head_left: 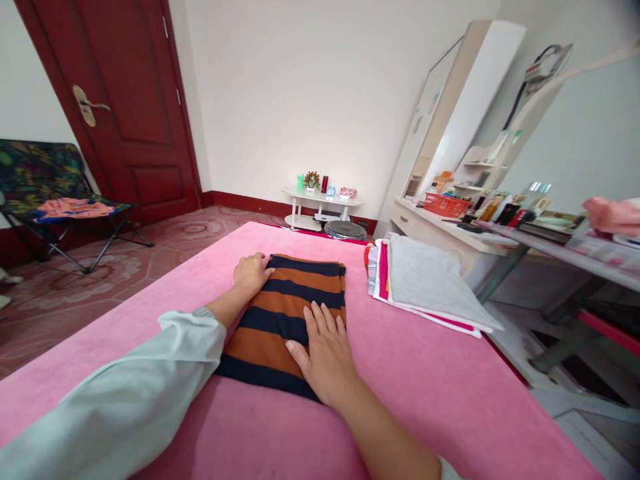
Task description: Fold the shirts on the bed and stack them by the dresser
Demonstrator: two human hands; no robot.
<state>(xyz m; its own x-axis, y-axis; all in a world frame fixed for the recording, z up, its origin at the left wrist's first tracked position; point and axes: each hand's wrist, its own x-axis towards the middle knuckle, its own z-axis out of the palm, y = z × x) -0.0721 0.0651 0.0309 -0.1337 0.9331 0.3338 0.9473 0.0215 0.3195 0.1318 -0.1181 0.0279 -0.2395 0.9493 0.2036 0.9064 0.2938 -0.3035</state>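
A folded garment [283, 305] with broad brown and navy stripes lies flat on a pink-covered bed [200, 293]. My left hand [250, 273] rests at its far left corner, with the thumb over the fabric and the fingers along the edge. Flat on the garment's right side, fingers spread, lies my right hand [324, 350]. To the right is a stack of folded clothes [425, 277], a grey piece on top, with white and magenta layers beneath.
A folding chair [65, 193] with an orange cloth stands left, near the dark red door [115, 100]. Beyond the bed is a small white table [320, 195]. On the right, a dressing table [430, 223] holds a red basket [447, 205] and bottles.
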